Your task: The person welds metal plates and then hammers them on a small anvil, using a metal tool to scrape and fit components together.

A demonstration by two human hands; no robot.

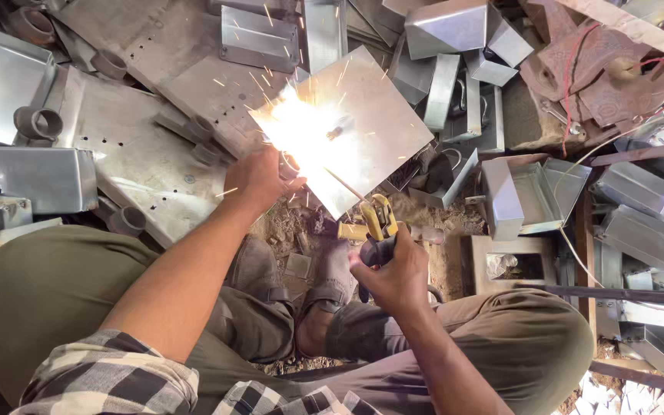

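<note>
Floor: littered with folded sheet-metal boxes (643,192) and short pipe pieces (38,123). Square metal plate (363,123) tilted above the dirt floor, just beyond the sandalled feet (324,292); bright arc and sparks at its near-left edge. Left hand (255,180): grip closed on the plate's near-left edge. Right hand (393,269): grip closed around yellow electrode holder (378,223), rod (345,187) touching the plate.

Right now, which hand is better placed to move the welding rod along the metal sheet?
The right hand: it grips the yellow electrode holder, whose rod reaches the sheet. The left hand only steadies the sheet's edge.
</note>
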